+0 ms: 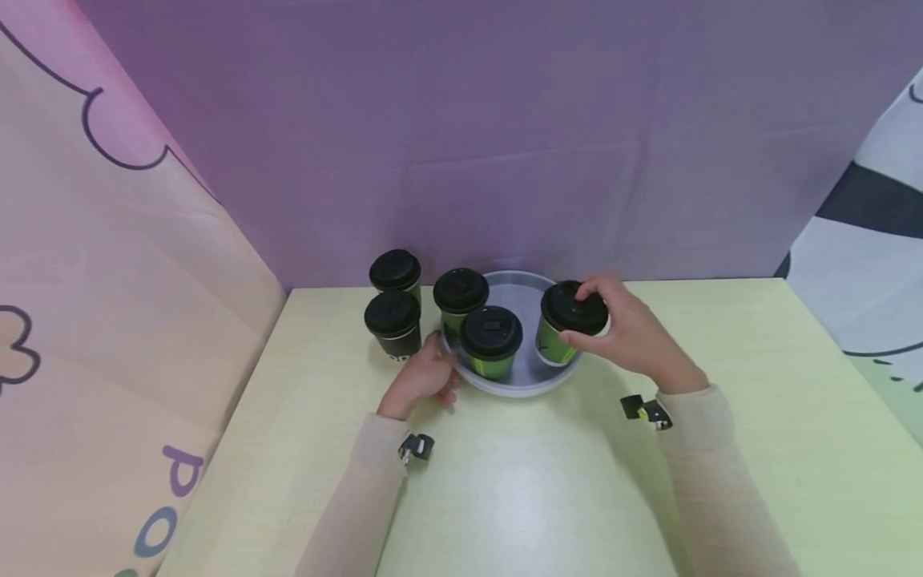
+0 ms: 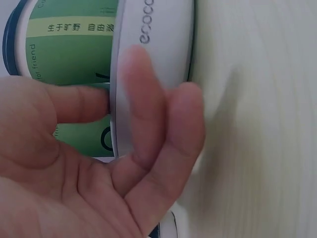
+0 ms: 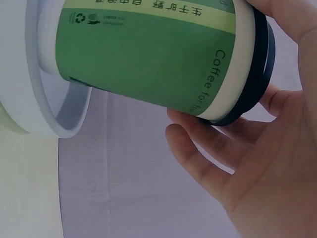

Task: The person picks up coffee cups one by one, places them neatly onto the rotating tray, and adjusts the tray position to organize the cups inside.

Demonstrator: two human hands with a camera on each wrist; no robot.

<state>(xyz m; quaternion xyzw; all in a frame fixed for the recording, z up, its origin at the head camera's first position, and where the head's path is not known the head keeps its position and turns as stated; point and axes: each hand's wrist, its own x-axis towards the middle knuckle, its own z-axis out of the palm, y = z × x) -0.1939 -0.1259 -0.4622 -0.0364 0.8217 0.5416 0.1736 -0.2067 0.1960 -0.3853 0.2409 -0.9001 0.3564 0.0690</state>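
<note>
My right hand (image 1: 627, 328) grips a green paper coffee cup (image 1: 554, 346) around its black lid (image 3: 262, 64), with thumb and fingers on opposite sides. The cup is tilted, its base just inside the rim of a round pale grey tray (image 1: 519, 391). My left hand (image 1: 425, 373) pinches the tray's left front rim. In the left wrist view the thumb (image 2: 81, 103) lies inside the wall and the fingers outside it. Two more green lidded cups stand on the tray's left side, one in front (image 1: 493, 340) and one behind (image 1: 460, 298).
Left of the tray, a dark lidded cup (image 1: 392, 320) stands on the pale wooden table (image 1: 534, 481), with another lidded cup (image 1: 397, 272) just behind it. A purple cloth (image 1: 505, 144) hangs along the back edge. Printed cloths hang at the left (image 1: 108, 320) and right (image 1: 872, 240).
</note>
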